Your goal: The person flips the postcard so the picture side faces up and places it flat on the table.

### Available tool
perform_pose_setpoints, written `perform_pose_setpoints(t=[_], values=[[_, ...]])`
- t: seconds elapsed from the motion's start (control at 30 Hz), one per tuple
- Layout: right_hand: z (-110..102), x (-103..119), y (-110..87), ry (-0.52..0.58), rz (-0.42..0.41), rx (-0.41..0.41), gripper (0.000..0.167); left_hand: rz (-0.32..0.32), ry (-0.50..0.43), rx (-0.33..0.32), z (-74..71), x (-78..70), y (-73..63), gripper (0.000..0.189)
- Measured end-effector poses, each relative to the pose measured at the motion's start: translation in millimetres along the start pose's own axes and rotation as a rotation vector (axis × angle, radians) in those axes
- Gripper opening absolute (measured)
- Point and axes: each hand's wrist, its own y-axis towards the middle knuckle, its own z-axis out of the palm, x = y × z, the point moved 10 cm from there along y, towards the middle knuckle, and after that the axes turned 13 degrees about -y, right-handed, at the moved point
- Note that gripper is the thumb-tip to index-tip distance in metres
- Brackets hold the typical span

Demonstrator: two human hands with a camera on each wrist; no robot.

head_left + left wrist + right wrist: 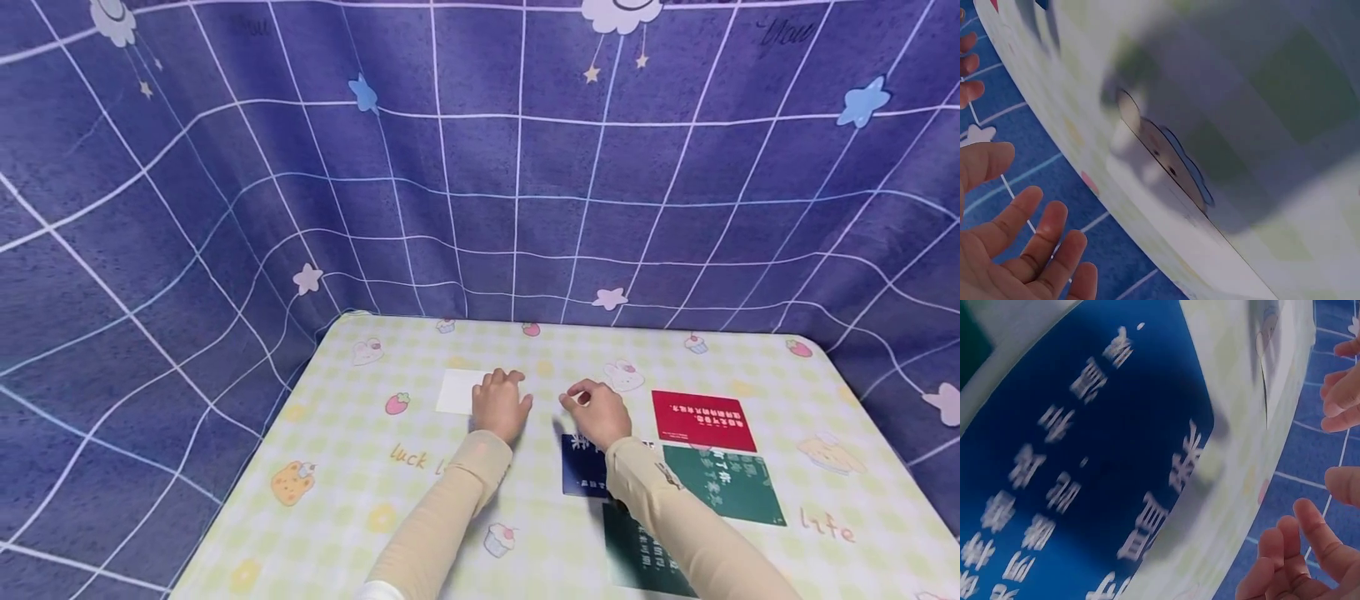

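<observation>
A white card point(454, 392) lies toward the back of the table, left of centre. My left hand point(501, 406) is over its right side, hiding part of it; the fingers point(1050, 225) are relaxed and slightly spread, holding nothing. My right hand point(597, 414) hovers to the right, above the far end of a dark blue card point(579, 475) with white characters. Its fingers bend loosely, with a gap between thumb and fingertips point(1310, 515) and nothing in it. My right forearm covers part of the blue card.
A red card point(705, 419) and a green card point(727, 487) lie right of my right wrist. Another dark green card point(633, 550) is nearer, partly under the right sleeve. The pale checked tablecloth point(337, 508) carries printed pictures; a blue gridded curtain point(480, 167) hangs behind.
</observation>
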Motion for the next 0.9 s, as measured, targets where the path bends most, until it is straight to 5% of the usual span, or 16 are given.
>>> perform_pose_setpoints(t=[0.37,0.9], values=[[22.0,18.9,7.2,0.010,-0.030,0.020,0.027,-0.051,0.009,-0.002,-13.2,32.6,3.1,0.035],[63.5,46.3,26.2,-0.051,-0.054,0.060,0.035,-0.218,0.039,0.020,-17.8,99.8,0.3,0.035]])
